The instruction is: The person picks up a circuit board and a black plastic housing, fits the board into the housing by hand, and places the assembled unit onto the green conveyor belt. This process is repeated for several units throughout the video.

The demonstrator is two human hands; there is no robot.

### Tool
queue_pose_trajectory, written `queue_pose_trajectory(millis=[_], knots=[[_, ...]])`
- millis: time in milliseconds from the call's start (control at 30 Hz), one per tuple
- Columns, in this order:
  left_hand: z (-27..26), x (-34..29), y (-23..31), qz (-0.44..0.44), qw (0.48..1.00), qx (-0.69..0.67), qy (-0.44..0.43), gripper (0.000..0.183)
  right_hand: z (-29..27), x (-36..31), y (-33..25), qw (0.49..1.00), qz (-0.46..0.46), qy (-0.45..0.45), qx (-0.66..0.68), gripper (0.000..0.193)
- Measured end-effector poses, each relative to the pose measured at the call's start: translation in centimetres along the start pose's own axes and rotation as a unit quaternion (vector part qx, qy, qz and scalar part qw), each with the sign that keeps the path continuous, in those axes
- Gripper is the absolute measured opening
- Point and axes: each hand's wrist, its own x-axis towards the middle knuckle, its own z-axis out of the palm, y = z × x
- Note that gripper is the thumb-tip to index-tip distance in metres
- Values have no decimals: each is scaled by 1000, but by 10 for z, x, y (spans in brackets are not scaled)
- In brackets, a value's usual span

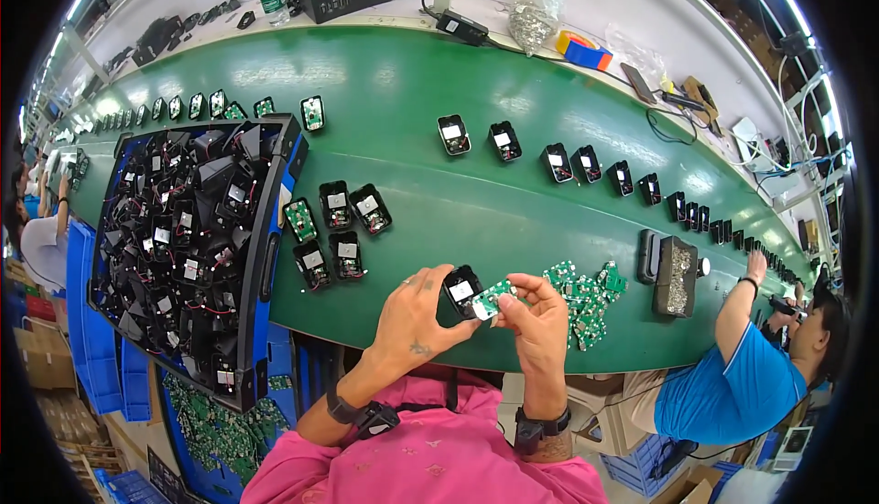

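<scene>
My left hand [412,316] is closed around a small black plastic housing [461,286] with a pale square part inside, held just above the green bench. Between the thumb and fingers of my right hand [537,314] is a green circuit board [493,300], tilted against the housing's right side. Right of that hand lies a loose pile of green circuit boards [586,298]. Several similar black housings [348,252] stand to the left, and one there has a green board [299,218] in it.
A large black tray [275,261] heaped with wired housings stands at left. More housings [557,163] line the far bench [385,74]. A metal-filled dark box [676,275] sits right of the boards. Another person in a blue shirt [732,394] works at right; others sit far left.
</scene>
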Motion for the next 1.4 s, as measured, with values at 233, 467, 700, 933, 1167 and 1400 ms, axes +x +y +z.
queue_pose_trajectory(millis=[233, 467, 700, 933, 1167, 1400], knots=[[-2, -1, -3, 14, 1000, 14, 8, 67, 8, 0, 3, 1000, 1, 5, -16, 33], [6, 2, 11, -156, 924, -333, -108, 67, 5, -9, 13, 990, -53, 37, -129, 32], [16, -9, -11, -197, 859, -464, -86, 57, 9, -3, 33, 951, -129, 10, -282, 38], [29, -3, -5, -147, 891, -418, -99, 51, 2, -5, 29, 836, -354, 24, -418, 27], [34, -10, -20, -141, 913, -369, -105, 55, 9, -3, 38, 829, -385, 20, -405, 11], [23, -12, -25, -176, 895, -407, -57, 50, 25, -7, 43, 855, -360, -39, -371, 8]])
